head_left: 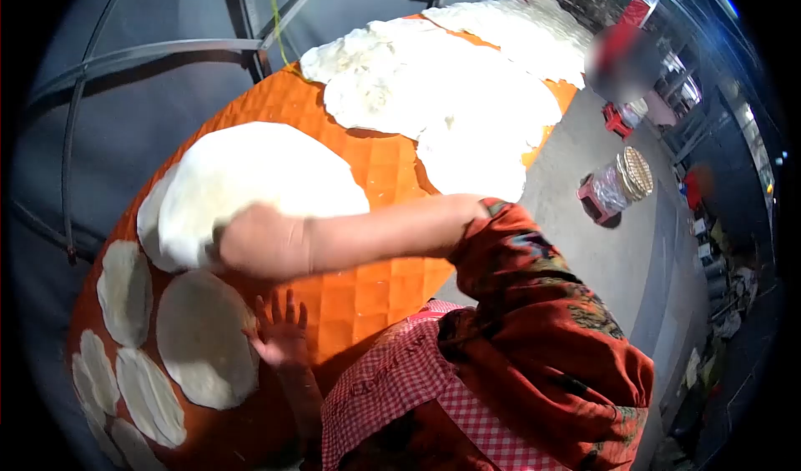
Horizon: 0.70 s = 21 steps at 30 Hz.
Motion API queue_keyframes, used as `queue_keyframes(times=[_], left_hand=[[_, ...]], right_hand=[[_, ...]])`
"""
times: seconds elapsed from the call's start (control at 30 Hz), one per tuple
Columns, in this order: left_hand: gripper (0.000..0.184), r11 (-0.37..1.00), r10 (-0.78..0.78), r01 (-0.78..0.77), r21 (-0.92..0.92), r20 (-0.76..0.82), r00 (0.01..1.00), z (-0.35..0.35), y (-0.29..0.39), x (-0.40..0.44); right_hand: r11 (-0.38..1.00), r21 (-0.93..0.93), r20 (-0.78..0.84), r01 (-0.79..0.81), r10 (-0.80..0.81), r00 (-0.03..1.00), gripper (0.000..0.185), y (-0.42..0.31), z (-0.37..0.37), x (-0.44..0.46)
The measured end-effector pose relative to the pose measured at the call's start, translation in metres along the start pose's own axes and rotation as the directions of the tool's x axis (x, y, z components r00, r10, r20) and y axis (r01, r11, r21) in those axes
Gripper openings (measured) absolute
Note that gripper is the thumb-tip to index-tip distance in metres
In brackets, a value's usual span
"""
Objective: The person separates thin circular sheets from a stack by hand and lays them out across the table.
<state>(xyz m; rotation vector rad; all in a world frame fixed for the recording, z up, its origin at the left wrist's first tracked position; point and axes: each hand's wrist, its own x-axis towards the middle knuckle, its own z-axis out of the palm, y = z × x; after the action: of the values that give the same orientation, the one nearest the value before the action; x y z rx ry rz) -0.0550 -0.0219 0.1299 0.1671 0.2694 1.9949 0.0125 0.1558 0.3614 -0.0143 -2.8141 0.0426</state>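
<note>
My right hand [260, 241] reaches across to the lower edge of a large white round of flattened dough [267, 166]. Its fingers are blurred and mostly hidden behind the back of the hand, so I cannot see whether they grip the dough. Below it, my left hand [282, 333] is open with its fingers spread. The thumb side is beside or just touching the right rim of a smaller dough round [204, 337]. Another thin dough piece [150, 221] shows partly from under the left side of the large round.
Several oval dough pieces [125, 292] lie at the left end of the orange-covered table [384, 283]. Big overlapping dough sheets [459, 79] cover its far part. Metal bars [167, 47] stand behind. On the floor are a red stool [594, 200] and a woven basket [637, 175]; a blurred person stands beyond.
</note>
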Motion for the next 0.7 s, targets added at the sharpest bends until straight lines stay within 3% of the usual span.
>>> queue_keyframes(times=[0.03, 0.1, 0.13, 0.17, 0.2, 0.23, 0.27, 0.3, 0.33, 0.37, 0.4, 0.43, 0.47, 0.5, 0.53, 0.6, 0.7], left_hand=[[0.064, 1.000, 0.005, -0.005, -0.002, 0.064, 0.998, 0.000, -0.003, 0.004], [0.073, 0.990, 0.125, -0.122, -0.068, 0.050, 0.991, -0.004, -0.015, 0.009], [0.073, 0.962, 0.164, -0.157, -0.222, 0.013, 0.986, -0.069, -0.016, 0.015], [0.070, 0.975, 0.190, -0.187, -0.123, 0.010, 0.982, -0.095, -0.014, 0.015], [0.068, 0.976, 0.216, -0.215, -0.023, 0.008, 0.976, -0.101, -0.015, 0.017], [0.063, 0.918, 0.229, -0.230, 0.322, 0.041, 0.973, -0.109, -0.019, 0.005], [0.059, 0.294, 0.267, -0.313, 0.903, 0.236, 0.934, -0.124, -0.025, 0.005], [0.059, 0.063, 0.296, -0.253, 0.965, 0.224, 0.928, -0.129, -0.029, 0.003], [0.059, 0.167, 0.337, -0.179, 0.970, 0.114, 0.935, -0.126, -0.033, -0.001], [0.059, 0.486, 0.355, -0.109, 0.867, -0.081, 0.932, -0.116, -0.036, 0.001], [0.059, 0.734, 0.335, -0.077, 0.675, -0.260, 0.906, -0.106, -0.038, 0.007], [0.059, 0.813, 0.328, -0.073, 0.578, -0.351, 0.877, -0.098, -0.040, 0.009], [0.059, 0.839, 0.334, -0.076, 0.539, -0.401, 0.853, -0.091, -0.042, 0.010], [0.059, 0.838, 0.349, -0.077, 0.540, -0.423, 0.836, -0.086, -0.045, 0.011], [0.059, 0.833, 0.368, -0.082, 0.547, -0.438, 0.820, -0.082, -0.049, 0.012], [0.060, 0.823, 0.400, -0.093, 0.561, -0.455, 0.796, -0.073, -0.057, 0.016], [0.060, 0.809, 0.443, -0.117, 0.576, -0.467, 0.765, -0.061, -0.070, 0.024]], right_hand=[[0.997, 0.056, 0.032, 0.058, -0.060, 0.998, 0.011, -0.013, 0.017, -0.007], [0.990, 0.125, 0.001, 0.062, -0.062, 0.998, 0.018, -0.028, 0.081, -0.024], [0.978, 0.186, 0.169, 0.096, -0.128, 0.977, 0.022, -0.029, 0.119, -0.041], [0.961, 0.250, 0.323, 0.122, -0.201, 0.925, 0.028, -0.021, 0.140, -0.050], [0.910, 0.415, 0.355, -0.002, -0.160, 0.921, 0.033, 0.000, 0.128, -0.063], [0.813, 0.568, 0.394, -0.125, -0.136, 0.909, 0.038, 0.022, 0.115, -0.081], [0.756, 0.618, 0.305, -0.216, 0.023, 0.952, 0.042, 0.059, 0.140, -0.095], [0.683, 0.671, 0.220, -0.288, 0.187, 0.957, 0.045, 0.110, 0.174, -0.110], [0.676, 0.601, 0.235, -0.427, 0.361, 0.902, 0.039, 0.174, 0.178, -0.123], [0.405, 0.791, 0.186, -0.457, 0.553, 0.812, 0.031, 0.239, 0.181, -0.149], [-0.009, 0.859, 0.318, -0.513, 0.794, 0.518, 0.025, 0.295, 0.174, -0.172], [0.145, 0.869, 0.028, -0.472, 0.940, 0.339, 0.024, 0.356, 0.185, -0.196], [0.132, 0.688, -0.089, -0.714, 0.991, 0.098, 0.026, 0.412, 0.187, -0.218], [0.074, 0.635, -0.178, -0.769, 0.983, -0.052, 0.030, 0.463, 0.201, -0.244], [-0.031, 0.597, -0.082, -0.802, 0.992, -0.099, 0.031, 0.473, 0.164, -0.255], [-0.177, 0.600, -0.033, -0.781, 0.969, -0.244, 0.034, 0.533, 0.180, -0.286], [-0.299, 0.572, 0.288, -0.763, 0.945, -0.155, 0.026, 0.579, 0.205, -0.306]])
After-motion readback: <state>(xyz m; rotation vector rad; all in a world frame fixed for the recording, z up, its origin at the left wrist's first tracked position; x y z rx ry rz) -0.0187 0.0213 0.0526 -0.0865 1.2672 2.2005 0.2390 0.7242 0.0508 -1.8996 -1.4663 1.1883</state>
